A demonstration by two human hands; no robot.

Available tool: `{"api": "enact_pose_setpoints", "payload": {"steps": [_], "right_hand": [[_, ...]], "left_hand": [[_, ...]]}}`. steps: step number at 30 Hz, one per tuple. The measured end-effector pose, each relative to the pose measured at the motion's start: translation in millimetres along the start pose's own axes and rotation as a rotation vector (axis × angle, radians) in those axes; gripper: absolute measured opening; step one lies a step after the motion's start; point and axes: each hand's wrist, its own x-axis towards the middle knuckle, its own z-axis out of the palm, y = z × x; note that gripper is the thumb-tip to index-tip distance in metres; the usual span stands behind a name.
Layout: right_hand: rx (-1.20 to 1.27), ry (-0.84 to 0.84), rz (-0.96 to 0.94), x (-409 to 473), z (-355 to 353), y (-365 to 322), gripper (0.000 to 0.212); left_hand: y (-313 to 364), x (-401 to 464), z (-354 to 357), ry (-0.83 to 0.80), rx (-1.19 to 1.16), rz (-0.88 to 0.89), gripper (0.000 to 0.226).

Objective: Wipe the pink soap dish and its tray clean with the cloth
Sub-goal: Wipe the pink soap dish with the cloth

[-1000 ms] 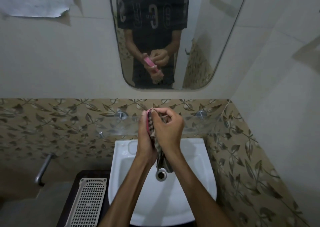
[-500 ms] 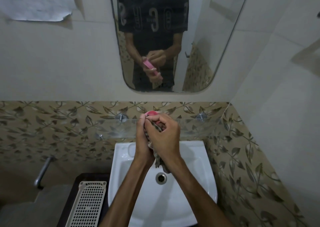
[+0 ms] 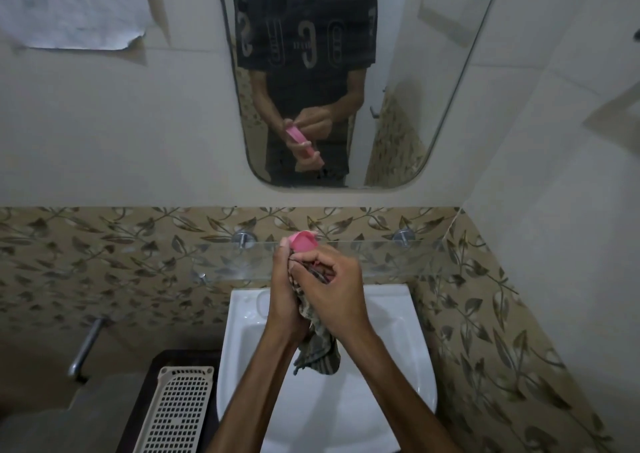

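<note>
Over the glossy white ceramic basin (image 3: 398,359), the left hand (image 3: 285,300) grips a smooth pink plastic soap dish (image 3: 304,240) upright, its rounded end poking above the fingers (image 3: 284,243). The right hand (image 3: 337,291), fingers curled tight, presses a crumpled striped cloth (image 3: 317,348) against the dish; the cloth's limp tail hangs below both wrists. A perforated cream plastic tray (image 3: 176,411) lies left of the basin.
</note>
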Motion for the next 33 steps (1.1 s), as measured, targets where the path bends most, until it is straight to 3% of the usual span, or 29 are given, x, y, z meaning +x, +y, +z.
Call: {"api": "enact_pose_setpoints", "payload": {"steps": [5, 8, 12, 17, 28, 33], "right_hand": [[-0.305, -0.214, -0.313, 2, -28, 16, 0.017], [-0.412, -0.310, -0.387, 3, -51, 32, 0.014], [-0.277, -0.114, -0.349, -6, -48, 32, 0.015], [-0.196, 0.033, -0.309, 3, -18, 11, 0.020], [0.351, 0.294, 0.242, 7, 22, -6, 0.006], [0.596, 0.339, 0.641, 25, 11, -17, 0.003]], "left_hand": [[3, 3, -7, 0.037, 0.036, -0.098, 0.064], [15, 8, -10, 0.002, 0.114, -0.094, 0.080], [20, 10, 2, -0.075, 0.087, -0.100, 0.083], [7, 5, 5, -0.013, 0.020, -0.118, 0.075], [9, -3, 8, -0.071, 0.024, -0.014, 0.048], [2, 3, 3, -0.018, 0.468, 0.223, 0.051]]}}
